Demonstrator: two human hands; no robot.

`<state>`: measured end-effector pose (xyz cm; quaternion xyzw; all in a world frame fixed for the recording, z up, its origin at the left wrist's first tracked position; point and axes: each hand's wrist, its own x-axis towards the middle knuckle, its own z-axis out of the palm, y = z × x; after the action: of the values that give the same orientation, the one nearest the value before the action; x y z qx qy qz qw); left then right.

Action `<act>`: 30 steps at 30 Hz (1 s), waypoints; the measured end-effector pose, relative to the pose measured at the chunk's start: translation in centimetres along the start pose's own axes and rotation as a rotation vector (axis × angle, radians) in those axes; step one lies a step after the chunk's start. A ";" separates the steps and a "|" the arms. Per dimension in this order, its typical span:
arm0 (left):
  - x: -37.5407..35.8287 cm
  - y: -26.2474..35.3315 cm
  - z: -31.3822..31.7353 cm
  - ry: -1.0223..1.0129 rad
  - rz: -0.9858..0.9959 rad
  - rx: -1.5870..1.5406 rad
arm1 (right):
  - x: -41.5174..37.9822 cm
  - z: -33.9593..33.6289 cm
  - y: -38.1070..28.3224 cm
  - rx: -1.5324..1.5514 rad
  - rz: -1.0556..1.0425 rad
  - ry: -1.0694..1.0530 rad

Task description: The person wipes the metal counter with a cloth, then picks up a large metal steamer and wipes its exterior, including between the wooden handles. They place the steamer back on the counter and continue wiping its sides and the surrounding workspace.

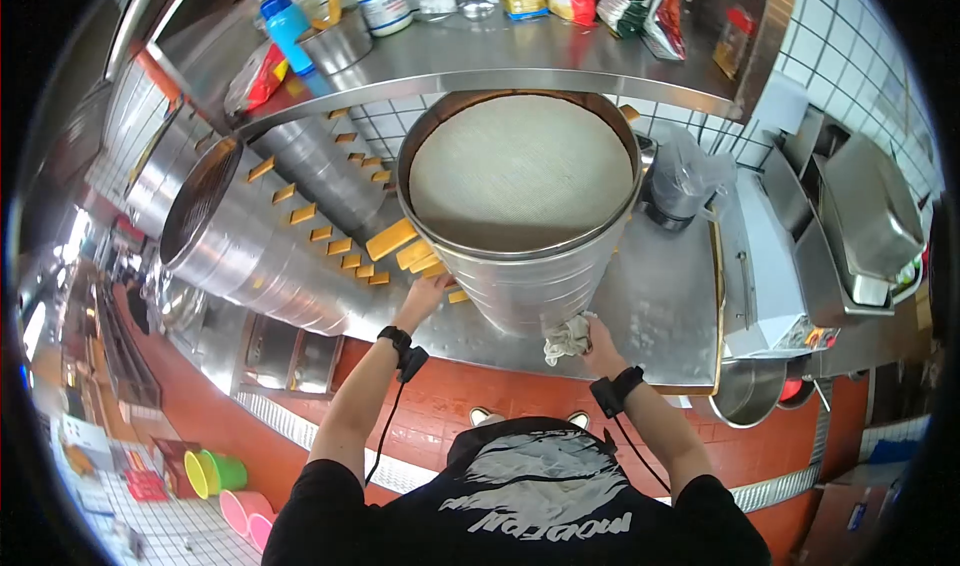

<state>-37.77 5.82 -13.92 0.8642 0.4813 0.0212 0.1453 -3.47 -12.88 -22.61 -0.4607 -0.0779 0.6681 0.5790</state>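
Observation:
A tall stack of round metal trays with pale mesh across its top stands on the steel table. Wooden handles stick out from its left side. My left hand is closed at one of the lower handles, its fingertips partly hidden. A crumpled whitish cloth is bunched in my right hand, low at the front right of the stack, close to the table's front edge.
More metal stacks with wooden handles stand to the left. A steel shelf with bags, jars and a pot crosses above the back. A bagged container stands right of the stack, with metal pans farther right.

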 end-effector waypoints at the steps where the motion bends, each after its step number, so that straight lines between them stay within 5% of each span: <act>1: -1.0 0.9 0.2 0.084 -0.092 -0.172 | 0.4 0.0 -0.3 -0.030 0.074 0.099; 2: -2.1 1.6 0.3 0.167 -0.185 -0.343 | 0.9 -0.1 -0.7 -0.042 0.088 0.097; 3: -2.6 1.8 0.1 0.132 -0.209 -0.338 | 1.8 -1.3 -0.5 -0.402 -0.238 -0.063; 4: -2.9 2.0 0.1 0.145 -0.214 -0.357 | 2.4 -1.4 -0.8 -0.378 -0.237 -0.137; 5: -3.0 2.0 0.6 0.245 -0.210 -0.395 | 3.0 -1.5 -1.1 -0.353 -0.233 -0.210; 6: -3.2 2.2 1.5 0.343 -0.213 -0.431 | 3.7 -0.7 -2.0 0.043 0.100 -0.156; 8: -2.6 0.8 4.4 0.379 -0.300 -0.409 | 4.6 -0.5 -2.3 0.001 0.097 -0.108; 11: -4.5 0.5 5.2 0.401 -0.240 -0.585 | 3.5 -2.0 -1.6 -0.598 -0.354 -0.258; 13: -5.5 1.9 3.7 0.378 -0.240 -0.678 | 4.4 -1.8 -1.8 -0.047 0.060 -0.108; 16: -5.0 0.7 3.7 0.369 -0.114 -0.538 | 3.5 -1.8 -1.6 -0.113 0.117 -0.079; 24: -4.4 -0.7 0.5 0.059 -0.209 -0.595 | 3.6 -0.7 -1.0 -0.180 0.115 -0.019; 30: -4.0 -3.1 1.9 0.061 -0.124 -0.902 | 1.0 1.0 -0.9 -0.257 0.104 0.046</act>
<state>-42.11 3.53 -16.16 0.6830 0.4788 0.2454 0.4940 -3.45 -11.33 -21.94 -0.5495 -0.1253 0.6712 0.4814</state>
